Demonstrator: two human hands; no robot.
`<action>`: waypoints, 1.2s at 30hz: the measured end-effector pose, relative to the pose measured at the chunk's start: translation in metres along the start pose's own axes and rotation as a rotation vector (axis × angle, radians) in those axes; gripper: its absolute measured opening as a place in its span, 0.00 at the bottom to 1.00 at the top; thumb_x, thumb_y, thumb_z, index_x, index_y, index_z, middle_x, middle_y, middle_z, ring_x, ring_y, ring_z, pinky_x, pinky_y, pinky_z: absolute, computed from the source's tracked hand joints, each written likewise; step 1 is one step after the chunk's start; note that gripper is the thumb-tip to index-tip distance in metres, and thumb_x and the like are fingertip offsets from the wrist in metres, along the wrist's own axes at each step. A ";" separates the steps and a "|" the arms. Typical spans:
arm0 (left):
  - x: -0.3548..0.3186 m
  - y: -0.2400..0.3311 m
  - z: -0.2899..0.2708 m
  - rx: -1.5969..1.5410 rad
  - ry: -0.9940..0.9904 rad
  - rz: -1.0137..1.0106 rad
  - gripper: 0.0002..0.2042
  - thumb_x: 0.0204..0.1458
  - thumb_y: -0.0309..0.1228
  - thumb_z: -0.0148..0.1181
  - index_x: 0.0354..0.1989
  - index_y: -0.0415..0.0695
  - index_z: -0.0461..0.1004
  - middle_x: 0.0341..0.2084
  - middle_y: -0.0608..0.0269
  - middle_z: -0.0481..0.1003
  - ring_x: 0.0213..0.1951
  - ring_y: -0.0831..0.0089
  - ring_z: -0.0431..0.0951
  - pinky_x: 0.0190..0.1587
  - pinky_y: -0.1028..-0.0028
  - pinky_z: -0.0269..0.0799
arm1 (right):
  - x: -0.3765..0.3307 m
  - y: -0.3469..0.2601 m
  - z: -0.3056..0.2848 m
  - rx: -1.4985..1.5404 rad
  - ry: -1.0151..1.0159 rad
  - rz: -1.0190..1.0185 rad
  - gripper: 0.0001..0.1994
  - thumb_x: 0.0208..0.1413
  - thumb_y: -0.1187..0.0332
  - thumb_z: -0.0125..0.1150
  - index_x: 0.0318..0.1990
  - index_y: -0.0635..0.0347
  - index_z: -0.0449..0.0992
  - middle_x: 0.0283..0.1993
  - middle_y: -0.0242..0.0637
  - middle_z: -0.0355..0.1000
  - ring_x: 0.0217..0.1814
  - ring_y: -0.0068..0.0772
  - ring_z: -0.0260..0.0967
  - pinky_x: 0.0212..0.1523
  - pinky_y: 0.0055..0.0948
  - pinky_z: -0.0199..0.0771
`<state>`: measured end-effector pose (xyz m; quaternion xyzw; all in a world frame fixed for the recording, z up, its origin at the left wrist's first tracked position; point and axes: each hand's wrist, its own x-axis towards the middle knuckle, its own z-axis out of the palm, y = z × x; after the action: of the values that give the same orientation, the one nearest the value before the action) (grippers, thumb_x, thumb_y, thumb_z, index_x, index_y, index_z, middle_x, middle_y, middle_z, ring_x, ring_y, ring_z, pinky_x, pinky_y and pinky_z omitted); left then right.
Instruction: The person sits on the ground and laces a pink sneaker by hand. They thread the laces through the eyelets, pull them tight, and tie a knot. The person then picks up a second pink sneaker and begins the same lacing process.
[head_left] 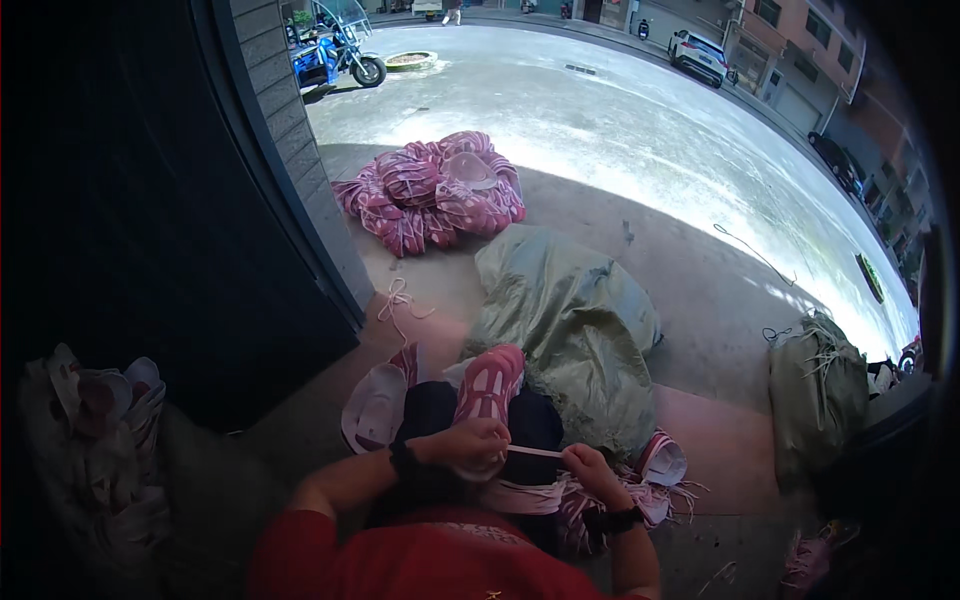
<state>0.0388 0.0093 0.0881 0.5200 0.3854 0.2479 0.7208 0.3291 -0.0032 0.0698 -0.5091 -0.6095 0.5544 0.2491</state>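
The likeliest slip here is the white lace (533, 452) pulling out of the fingers or out of the shoe: it is stretched taut between the two hands, and a tug that runs a little too hard, or a grip that slackens on either end, could free it and let the pink shoe (487, 385) tip off the lap toward the floor. The tangle of pink shoes and loose laces (600, 495) just right of the knees could also catch a trailing end, since strands spill from it close to the right wrist. The left hand (468, 443) is curled together, fingers closed around the near end of the pink shoe and pinching the lace where it leaves that shoe. The right hand (590, 470) is likewise closed, fingertips pressed on the other end of the lace, a dark band on the wrist below it. Whether the lace is already threaded through any eyelet cannot be told, as the hands cover that part. The shoe stands on the person's dark-trousered lap, toe pointing far, with a white-soled shoe (375, 405) lying just left of it. Beyond the knees a large green sack (570, 320) slumps on the floor, a heap of pink shoes (430, 190) lies farther off to the left, and a second green sack (815, 395) sits at the right.
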 end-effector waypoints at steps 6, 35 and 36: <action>-0.033 0.032 -0.041 -0.236 0.050 -0.034 0.08 0.58 0.32 0.51 0.41 0.42 0.67 0.22 0.66 0.71 0.22 0.81 0.70 0.27 0.81 0.67 | 0.004 -0.029 0.008 -0.295 -0.037 -0.214 0.11 0.55 0.67 0.56 0.39 0.66 0.73 0.33 0.42 0.72 0.38 0.36 0.70 0.39 0.31 0.69; 0.051 -0.025 -0.061 0.862 0.500 0.168 0.11 0.51 0.24 0.52 0.44 0.39 0.67 0.32 0.47 0.75 0.37 0.50 0.75 0.41 0.61 0.70 | 0.134 -0.023 0.091 -0.512 0.193 -0.258 0.12 0.56 0.61 0.48 0.35 0.60 0.75 0.35 0.47 0.73 0.37 0.55 0.70 0.39 0.46 0.70; 0.050 -0.026 -0.061 0.863 0.507 0.183 0.12 0.51 0.23 0.52 0.44 0.39 0.67 0.32 0.47 0.75 0.37 0.50 0.75 0.41 0.60 0.70 | 0.134 -0.023 0.092 -0.538 0.168 -0.247 0.12 0.56 0.61 0.48 0.34 0.60 0.74 0.35 0.47 0.72 0.36 0.55 0.70 0.39 0.46 0.70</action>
<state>0.0172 0.0728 0.0388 0.7254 0.5685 0.2467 0.2996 0.1930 0.0814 0.0321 -0.5228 -0.7689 0.2948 0.2205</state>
